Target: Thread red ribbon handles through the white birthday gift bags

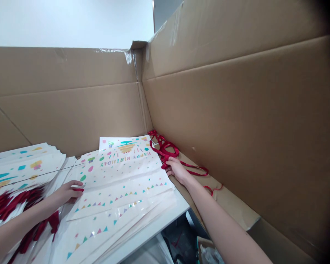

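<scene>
I see cardboard [231, 110] ahead and to my right, a white wall [71, 24] beyond, plastic [211, 255] in a box [206, 242] below.

Glossy sheets [132, 174], satiny ribbon [164, 151], matt cardboard [236, 102]

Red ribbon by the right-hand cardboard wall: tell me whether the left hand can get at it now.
Probably not easily: the left hand is across the printed stack from the red ribbon, and the right hand is on it.
</scene>
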Demonstrator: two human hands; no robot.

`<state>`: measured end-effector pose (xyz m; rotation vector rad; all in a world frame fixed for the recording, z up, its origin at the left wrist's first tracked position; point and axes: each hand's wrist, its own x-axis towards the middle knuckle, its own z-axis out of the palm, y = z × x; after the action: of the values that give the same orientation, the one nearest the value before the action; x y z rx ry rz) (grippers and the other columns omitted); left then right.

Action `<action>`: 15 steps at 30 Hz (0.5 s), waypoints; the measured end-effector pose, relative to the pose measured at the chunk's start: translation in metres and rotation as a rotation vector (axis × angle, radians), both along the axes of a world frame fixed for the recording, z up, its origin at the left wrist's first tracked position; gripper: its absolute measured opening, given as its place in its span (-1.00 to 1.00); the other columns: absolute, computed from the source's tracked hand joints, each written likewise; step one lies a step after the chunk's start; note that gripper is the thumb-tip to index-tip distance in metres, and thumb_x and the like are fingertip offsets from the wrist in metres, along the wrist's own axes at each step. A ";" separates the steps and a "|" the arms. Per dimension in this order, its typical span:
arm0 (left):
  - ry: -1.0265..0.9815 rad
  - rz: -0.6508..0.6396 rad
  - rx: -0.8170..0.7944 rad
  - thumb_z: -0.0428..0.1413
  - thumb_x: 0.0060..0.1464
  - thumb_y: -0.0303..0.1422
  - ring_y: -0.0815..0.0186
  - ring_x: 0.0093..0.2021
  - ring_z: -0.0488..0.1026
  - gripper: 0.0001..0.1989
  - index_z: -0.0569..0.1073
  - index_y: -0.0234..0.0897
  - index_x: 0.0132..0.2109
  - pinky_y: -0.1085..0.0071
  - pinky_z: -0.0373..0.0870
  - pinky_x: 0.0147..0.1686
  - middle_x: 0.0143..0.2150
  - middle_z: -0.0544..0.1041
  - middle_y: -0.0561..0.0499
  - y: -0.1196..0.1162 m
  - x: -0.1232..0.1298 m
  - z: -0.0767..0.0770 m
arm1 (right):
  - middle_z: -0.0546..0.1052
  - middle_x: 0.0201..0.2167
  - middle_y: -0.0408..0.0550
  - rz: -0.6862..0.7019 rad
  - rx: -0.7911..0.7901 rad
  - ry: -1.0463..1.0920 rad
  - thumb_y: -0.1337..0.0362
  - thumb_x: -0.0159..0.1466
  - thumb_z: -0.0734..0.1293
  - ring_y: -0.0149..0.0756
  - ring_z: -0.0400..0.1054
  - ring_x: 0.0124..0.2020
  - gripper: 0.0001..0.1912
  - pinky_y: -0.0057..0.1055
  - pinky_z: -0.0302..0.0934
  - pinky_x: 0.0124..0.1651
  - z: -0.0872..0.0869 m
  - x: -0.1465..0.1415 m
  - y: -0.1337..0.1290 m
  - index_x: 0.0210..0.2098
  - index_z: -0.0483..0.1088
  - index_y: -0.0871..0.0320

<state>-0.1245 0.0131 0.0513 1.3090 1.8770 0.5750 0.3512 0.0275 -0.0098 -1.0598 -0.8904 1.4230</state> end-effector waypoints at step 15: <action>0.481 -0.298 0.037 0.16 -0.31 -0.14 -0.02 -0.17 0.51 -0.70 0.57 -0.21 -0.39 0.29 0.37 -0.16 -0.32 0.64 -0.06 0.006 -0.019 0.008 | 0.46 -0.56 -0.12 0.032 0.012 -0.116 0.34 0.11 0.32 -0.36 0.35 -0.60 -0.86 -0.48 0.26 -0.65 0.002 -0.003 0.003 -0.46 0.22 0.10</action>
<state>-0.1431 0.0190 0.0595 1.8322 1.9882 0.1443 0.3478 0.0302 -0.0076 -1.1328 -1.0021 1.3917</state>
